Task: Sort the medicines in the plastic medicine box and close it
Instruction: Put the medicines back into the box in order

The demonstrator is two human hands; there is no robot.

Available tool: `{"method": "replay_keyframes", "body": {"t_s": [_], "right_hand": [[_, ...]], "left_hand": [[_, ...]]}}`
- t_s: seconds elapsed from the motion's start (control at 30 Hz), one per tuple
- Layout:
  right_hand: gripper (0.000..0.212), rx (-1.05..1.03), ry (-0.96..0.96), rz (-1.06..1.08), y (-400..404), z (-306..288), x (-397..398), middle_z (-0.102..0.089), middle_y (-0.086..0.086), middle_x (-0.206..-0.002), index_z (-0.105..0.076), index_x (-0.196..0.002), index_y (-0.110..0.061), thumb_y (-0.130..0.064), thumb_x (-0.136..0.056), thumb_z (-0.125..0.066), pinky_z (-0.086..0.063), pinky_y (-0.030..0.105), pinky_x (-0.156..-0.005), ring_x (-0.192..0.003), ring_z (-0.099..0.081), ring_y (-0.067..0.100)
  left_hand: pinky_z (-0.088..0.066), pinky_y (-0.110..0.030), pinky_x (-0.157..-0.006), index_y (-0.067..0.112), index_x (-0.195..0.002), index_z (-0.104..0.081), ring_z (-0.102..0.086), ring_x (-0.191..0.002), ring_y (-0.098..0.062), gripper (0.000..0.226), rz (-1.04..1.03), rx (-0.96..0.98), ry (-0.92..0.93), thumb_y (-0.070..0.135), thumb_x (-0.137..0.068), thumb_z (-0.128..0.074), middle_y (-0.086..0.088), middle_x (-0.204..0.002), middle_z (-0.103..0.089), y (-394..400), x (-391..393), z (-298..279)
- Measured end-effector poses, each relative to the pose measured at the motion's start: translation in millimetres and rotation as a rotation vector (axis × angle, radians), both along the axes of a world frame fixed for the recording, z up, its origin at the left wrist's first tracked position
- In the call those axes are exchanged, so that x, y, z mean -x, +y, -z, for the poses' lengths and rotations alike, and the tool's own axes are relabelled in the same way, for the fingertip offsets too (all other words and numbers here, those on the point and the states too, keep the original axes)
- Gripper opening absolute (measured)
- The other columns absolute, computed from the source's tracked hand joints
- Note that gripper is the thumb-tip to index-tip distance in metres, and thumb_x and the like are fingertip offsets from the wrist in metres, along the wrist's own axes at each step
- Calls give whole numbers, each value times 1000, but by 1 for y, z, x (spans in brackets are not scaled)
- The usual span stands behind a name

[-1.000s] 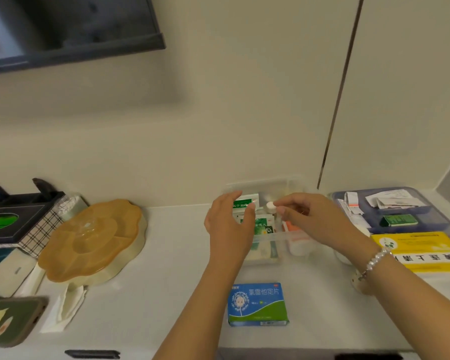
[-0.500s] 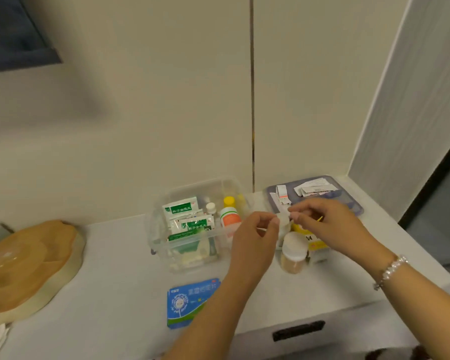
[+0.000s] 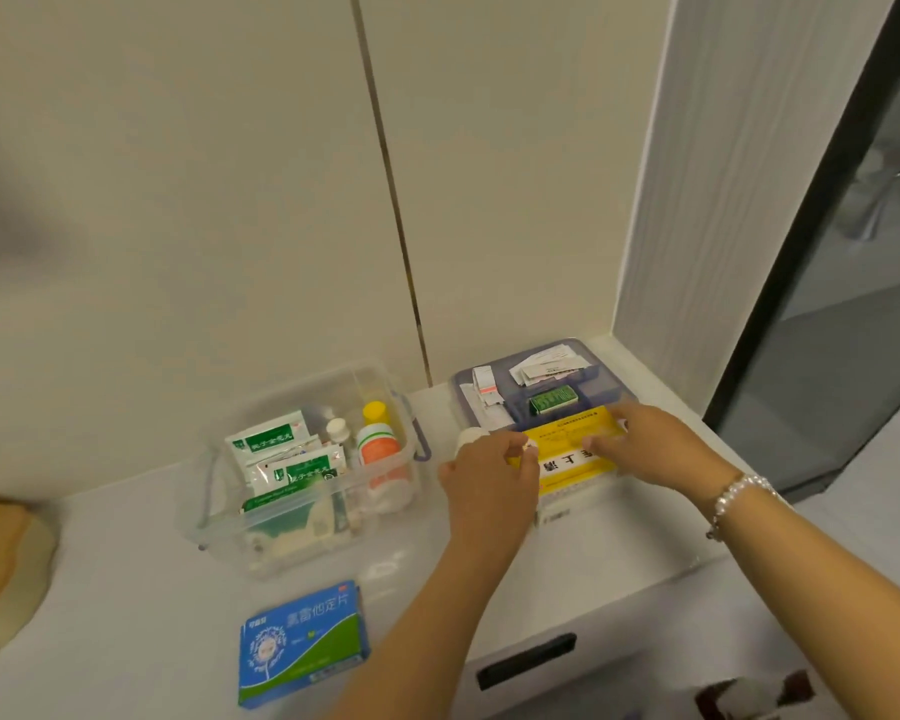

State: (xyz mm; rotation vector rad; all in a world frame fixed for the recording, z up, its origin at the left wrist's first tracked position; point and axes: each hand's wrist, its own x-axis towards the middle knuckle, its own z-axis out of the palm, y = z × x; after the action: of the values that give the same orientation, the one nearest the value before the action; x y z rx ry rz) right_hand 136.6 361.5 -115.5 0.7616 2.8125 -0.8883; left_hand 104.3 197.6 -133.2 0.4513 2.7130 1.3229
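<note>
The clear plastic medicine box (image 3: 230,511) stands open on the white counter. It holds green sachets (image 3: 271,441), a small white bottle (image 3: 337,429), a yellow-capped bottle (image 3: 375,413) and an orange-labelled bottle (image 3: 380,449). To its right lies a blue-tinted tray (image 3: 604,387) with paper leaflets and a small green box (image 3: 553,398). A yellow medicine box (image 3: 567,459) lies at the tray's front. My left hand (image 3: 489,485) curls round a white-capped bottle (image 3: 471,437), whose body is hidden. My right hand (image 3: 650,449) grips the yellow box's right end.
A blue and green medicine carton (image 3: 302,641) lies flat near the counter's front edge. A tan lobed dish (image 3: 1,558) shows at the far left. Below the counter is a drawer with a dark handle (image 3: 526,659). A dark door frame (image 3: 801,283) stands at the right.
The view has swung to the right. Both hands left the clear box, carried a small bottle rightward, and now sit at the yellow box on the blue tray.
</note>
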Motion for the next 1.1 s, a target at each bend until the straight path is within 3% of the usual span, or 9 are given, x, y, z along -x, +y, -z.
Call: {"method": "replay_keyframes", "body": {"t_s": [0.17, 0.3, 0.43, 0.5, 0.57, 0.73, 0.83, 1.0, 1.1], "right_hand": [[22, 178, 11, 43, 9, 2, 0, -67, 5, -94, -63, -100, -15, -31, -85, -60, -48, 29, -76, -83, -61, 19], [15, 327, 13, 127, 14, 2, 2, -67, 5, -86, -64, -89, -14, -28, -84, -63, -47, 29, -75, -78, -62, 17], [13, 562, 86, 246, 19, -8, 0, -68, 5, -77, -66, -86, -11, -23, -85, -63, -52, 31, -75, -72, -63, 17], [13, 613, 160, 291, 22, -14, -4, -68, 3, -74, -67, -90, -10, -22, -86, -62, -49, 27, -61, -66, -62, 14], [12, 626, 256, 331, 23, -20, -8, -68, 2, -74, -66, -91, -12, -22, -87, -61, -46, 25, -56, -65, -62, 14], [12, 693, 386, 320, 18, -36, -15, -70, 5, -80, -67, -86, -15, -23, -88, -58, -49, 27, -62, -70, -64, 17], [13, 762, 393, 265, 5, -41, -14, -71, 4, -80, -67, -84, -16, -23, -89, -57, -50, 28, -65, -70, -65, 16], [14, 850, 387, 128, -25, -45, -6, -74, 3, -82, -69, -89, -18, -23, -89, -55, -52, 28, -68, -73, -67, 16], [19, 839, 406, 12, -42, -47, 0, -74, 6, -89, -70, -99, -17, -24, -89, -55, -54, 34, -78, -75, -66, 18]], "left_hand": [[-44, -37, -98, 24, -112, -65, -60, -101, -15, 27, 26, 92, -13, 34, -90, -53, 1, -116, -65, 1, -6, 8], [-46, -27, -88, 23, -111, -65, -55, -86, -8, 26, 7, 31, -51, 31, -89, -56, 1, -113, -66, 0, -4, 6], [-49, -35, -92, 24, -109, -65, -55, -86, -7, 24, -5, -11, -80, 33, -88, -57, 2, -109, -68, -3, -2, 4], [-50, -23, -82, 24, -110, -64, -56, -85, -6, 25, -1, -51, -92, 32, -87, -58, 3, -107, -67, -4, -2, 4], [-40, -6, -66, 24, -110, -64, -57, -82, -2, 25, 9, -97, -79, 31, -86, -60, 6, -105, -66, -5, -3, 2], [-48, -7, -70, 29, -102, -60, -61, -90, -2, 17, 4, -298, -16, 35, -86, -60, 13, -100, -65, -11, -3, -11], [-48, -3, -62, 26, -114, -55, -63, -89, 1, 30, -27, -423, -30, 33, -86, -61, 12, -106, -64, -20, 0, -21], [-52, -10, -61, 29, -131, -42, -64, -83, 0, 51, -89, -567, -47, 27, -85, -63, 13, -99, -60, -44, 6, -34], [-46, -4, -56, 35, -125, -44, -63, -71, 12, 45, -84, -571, -88, 28, -85, -63, 15, -90, -65, -66, 17, -43]]}}
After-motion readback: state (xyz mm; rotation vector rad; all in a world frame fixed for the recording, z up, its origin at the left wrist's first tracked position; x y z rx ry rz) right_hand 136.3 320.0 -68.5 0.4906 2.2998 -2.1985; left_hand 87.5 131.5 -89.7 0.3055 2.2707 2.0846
